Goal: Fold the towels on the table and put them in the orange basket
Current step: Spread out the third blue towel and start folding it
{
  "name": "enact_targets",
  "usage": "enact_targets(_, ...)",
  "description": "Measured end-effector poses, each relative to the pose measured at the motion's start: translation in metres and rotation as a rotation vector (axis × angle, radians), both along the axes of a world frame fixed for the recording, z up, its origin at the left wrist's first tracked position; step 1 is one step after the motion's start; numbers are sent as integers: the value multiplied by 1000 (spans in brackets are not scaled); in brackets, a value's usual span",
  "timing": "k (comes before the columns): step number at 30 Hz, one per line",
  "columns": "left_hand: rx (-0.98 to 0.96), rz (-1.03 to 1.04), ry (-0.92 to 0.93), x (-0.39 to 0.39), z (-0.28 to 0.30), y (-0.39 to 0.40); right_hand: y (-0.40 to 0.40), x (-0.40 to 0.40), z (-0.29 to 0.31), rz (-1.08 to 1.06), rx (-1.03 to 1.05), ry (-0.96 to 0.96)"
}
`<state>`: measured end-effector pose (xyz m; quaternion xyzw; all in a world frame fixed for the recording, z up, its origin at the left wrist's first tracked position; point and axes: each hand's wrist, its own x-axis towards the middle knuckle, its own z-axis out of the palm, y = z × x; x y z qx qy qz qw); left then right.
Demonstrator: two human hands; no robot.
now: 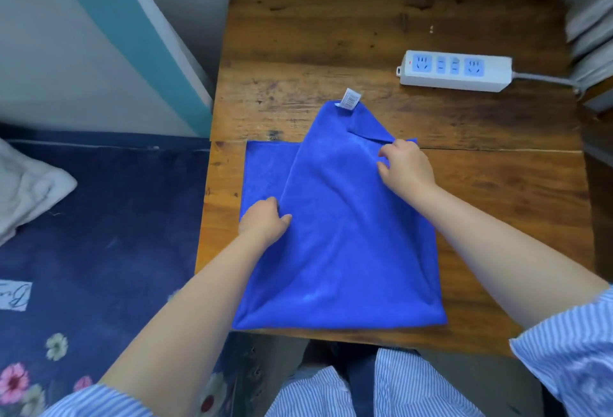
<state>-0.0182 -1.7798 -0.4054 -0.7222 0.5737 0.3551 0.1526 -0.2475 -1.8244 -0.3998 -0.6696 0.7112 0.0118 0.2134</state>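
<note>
A blue towel (348,234) is seen lying on the wooden table (464,184), occupying the centre and lower centre of the frame, with its white label (351,99) at the upper tip. The upper layer is skewed: its long axis runs from the lower edge near the table front up toward the label, while a strip of the lower layer is left exposed at centre left. The left hand (265,219) is curled around the left edge of the upper layer, at centre left. The right hand (406,164) is placed right of centre, fingers bent and pinching a turned-over corner of the cloth. The fold is judged unfinished; alignment appears to depend on the upper layer being drawn leftward over the exposed strip, to which the left hand is nearer. No orange basket is visible. A white power strip (456,70) lies at upper right, well apart from the towel.
</note>
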Motion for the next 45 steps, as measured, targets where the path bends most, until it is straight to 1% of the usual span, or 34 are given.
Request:
enact_targets(2, -52, 110, 66, -11, -4, -10, -22, 7, -9, 29, -21, 55)
enact_targets(6, -112, 348, 257, -22, -12, -18, -48, 6, -25, 64, -43, 155)
enact_targets(8, -180, 429, 361, -24, -9, -21, -54, 1, -28, 107, -46, 147)
enact_targets(9, -225, 469, 413, -23, -6, -23, -57, -2, -27, 99, -49, 105)
enact_targets(10, -283, 494, 461, -23, -1, -24, -59, -6, -23, 52, -65, 23)
enact_targets(11, -359, 475, 485, -23, 4, -25, -61, -10, -18, -34, -100, -98)
enact_targets(14, -606, 223, 496, -25, 18, -23, -49, -26, 10, -409, -134, -604)
enact_targets(15, -638, 118, 517, -28, 20, -21, -40, -34, 18, -519, -124, -725)
enact_targets(16, -615, 8, 536, -33, 20, -17, -27, -44, 24, -612, -106, -782)
enact_targets(17, -531, -122, 539, -39, 21, -14, -12, -53, 28, -701, -78, -800)
enact_targets(18, -380, -279, 501, -47, 21, -9, 6, -63, 30, -790, -41, -780)
enact_targets(19, -197, -451, 410, -55, 16, -5, 23, -72, 28, -865, 8, -752)
enact_targets(20, -32, -591, 327, -63, 13, 0, 42, -81, 24, -925, 74, -714)
enact_targets(21, 92, -687, 277, -73, 10, 6, 62, -91, 19, -972, 147, -671)
enact_targets(22, 166, -750, 252, -81, 9, 10, 78, -97, 12, -993, 221, -623)
enact_targets(23, 214, -771, 258, -87, 9, 14, 94, -102, 6, -1003, 281, -568)
enact_targets(24, 251, -734, 287, -92, 8, 15, 107, -107, -1, -1003, 322, -516)
enact_targets(25, 273, -651, 332, -96, 8, 14, 115, -110, -8, -993, 349, -465)
enact_targets(26, 278, -546, 369, -100, 8, 11, 122, -113, -13, -973, 366, -418)
enact_targets(27, 218, -426, 401, -101, 6, 6, 123, -112, -17, -939, 380, -373)
enact_targets(28, 108, -345, 388, -102, 4, 0, 125, -111, -19, -906, 369, -335)
enact_targets(29, -27, -315, 341, -101, 2, -4, 124, -109, -21, -876, 341, -300)
enact_targets(30, -136, -342, 284, -103, 0, -9, 124, -109, -21, -870, 303, -287)
enact_targets(31, -189, -391, 264, -102, -2, -14, 122, -107, -20, -862, 260, -284)
enact_targets(34, -149, -592, 244, -111, 0, -32, 114, -103, -14, -798, 137, -313)
enact_targets(37, -105, -873, 119, -121, 0, -50, 108, -107, -10, -728, 83, -309)
enact_targets(38, -119, -947, 88, -119, 1, -56, 106, -109, -9, -712, 77, -305)
enact_targets(39, -135, -985, 101, -114, 4, -62, 105, -111, -6, -704, 73, -298)
enact_targets(40, -146, -988, 158, -109, 10, -69, 104, -114, -3, -705, 62, -289)
enact_targets(42, -120, -863, 293, -95, 27, -76, 101, -120, 2, -703, 46, -272)
enact_targets(44, -12, -601, 384, -80, 47, -77, 97, -122, 7, -691, 48, -259)
enact_targets(45, 44, -486, 390, -72, 51, -78, 94, -122, 11, -686, 53, -259)
